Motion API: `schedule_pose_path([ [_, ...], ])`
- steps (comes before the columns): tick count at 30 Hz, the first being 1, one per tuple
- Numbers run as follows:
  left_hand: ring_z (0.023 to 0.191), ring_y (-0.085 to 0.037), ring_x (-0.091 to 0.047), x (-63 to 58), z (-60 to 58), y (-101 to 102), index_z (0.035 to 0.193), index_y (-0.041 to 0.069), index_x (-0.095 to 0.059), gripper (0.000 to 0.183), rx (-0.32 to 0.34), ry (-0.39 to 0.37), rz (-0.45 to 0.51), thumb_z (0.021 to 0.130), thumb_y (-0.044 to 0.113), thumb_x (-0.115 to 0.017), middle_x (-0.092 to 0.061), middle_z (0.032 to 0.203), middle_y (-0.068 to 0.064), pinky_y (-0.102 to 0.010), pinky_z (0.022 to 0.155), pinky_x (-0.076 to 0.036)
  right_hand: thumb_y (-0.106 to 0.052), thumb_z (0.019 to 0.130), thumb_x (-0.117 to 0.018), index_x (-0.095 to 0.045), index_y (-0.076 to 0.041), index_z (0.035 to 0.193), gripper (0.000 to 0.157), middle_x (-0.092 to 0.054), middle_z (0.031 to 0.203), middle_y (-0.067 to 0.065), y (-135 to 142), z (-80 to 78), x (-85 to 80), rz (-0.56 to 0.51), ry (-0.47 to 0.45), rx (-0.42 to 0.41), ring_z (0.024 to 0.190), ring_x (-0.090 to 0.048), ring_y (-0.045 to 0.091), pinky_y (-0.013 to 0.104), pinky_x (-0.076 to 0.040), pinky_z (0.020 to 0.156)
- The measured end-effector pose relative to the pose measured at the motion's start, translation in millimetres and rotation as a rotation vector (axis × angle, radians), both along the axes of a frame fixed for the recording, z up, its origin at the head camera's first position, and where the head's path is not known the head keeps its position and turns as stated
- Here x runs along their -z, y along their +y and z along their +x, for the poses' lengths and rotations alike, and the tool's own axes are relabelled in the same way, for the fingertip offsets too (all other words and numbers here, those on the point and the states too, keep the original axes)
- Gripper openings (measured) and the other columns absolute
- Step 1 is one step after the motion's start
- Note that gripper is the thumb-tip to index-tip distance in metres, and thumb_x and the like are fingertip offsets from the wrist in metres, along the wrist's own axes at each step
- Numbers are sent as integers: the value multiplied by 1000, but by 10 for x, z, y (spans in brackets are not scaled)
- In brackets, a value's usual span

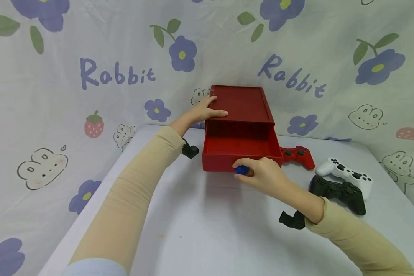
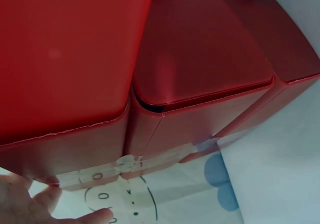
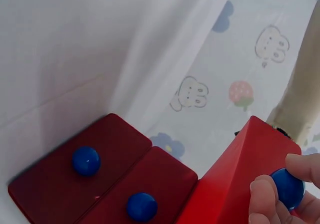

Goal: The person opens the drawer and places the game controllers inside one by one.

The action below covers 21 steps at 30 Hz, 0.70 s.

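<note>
A red drawer cabinet [image 1: 241, 101] stands toward the back of the white table, its top drawer [image 1: 217, 163] pulled out toward me. With thumb and fingers, my right hand [image 1: 267, 174] pinches the round blue knob [image 1: 242, 170] on that drawer's front. The same knob [image 3: 289, 189] is in the right wrist view, partly covered by the fingers. My left hand [image 1: 202, 110] rests on the cabinet's top at its left edge, fingers extended. Below the pulled-out drawer, the right wrist view has two closed drawers with blue knobs, an upper knob [image 3: 142, 207] and a lower knob [image 3: 86, 161].
Right of the cabinet lie a red game controller [image 1: 298, 156], a white controller [image 1: 345, 172] and a black controller [image 1: 338, 191], the black one against the white. A printed curtain [image 1: 124, 34] with rabbits and flowers hangs behind the table [image 1: 200, 237].
</note>
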State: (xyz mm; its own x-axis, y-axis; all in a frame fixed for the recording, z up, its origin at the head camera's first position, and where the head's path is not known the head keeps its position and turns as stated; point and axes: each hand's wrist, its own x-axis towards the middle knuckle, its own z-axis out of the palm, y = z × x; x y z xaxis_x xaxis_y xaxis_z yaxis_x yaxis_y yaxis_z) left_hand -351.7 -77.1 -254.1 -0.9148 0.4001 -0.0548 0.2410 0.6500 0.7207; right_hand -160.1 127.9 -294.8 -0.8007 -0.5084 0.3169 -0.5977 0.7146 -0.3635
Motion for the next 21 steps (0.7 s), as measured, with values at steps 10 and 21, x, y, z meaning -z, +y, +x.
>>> schedule_pose_path([
  [10, 140, -23, -3, 0, 24, -2, 148, 19, -15, 84, -7, -6, 14, 82, 44, -60, 0, 154, -5, -46, 111, -13, -19, 77, -74, -67, -13, 100, 24, -55, 59, -9, 14, 147, 48, 9, 5, -22, 52, -43, 0, 16, -42, 51],
  [21, 140, -22, -3, -5, 11, -5, 148, 19, -15, 83, -5, -7, 10, 82, 45, -60, 0, 154, -5, -46, 111, -12, -18, 75, -76, -67, -16, 98, 25, -61, 64, -6, 0, 308, 129, 29, 62, -27, 54, -50, 0, 18, -49, 58],
])
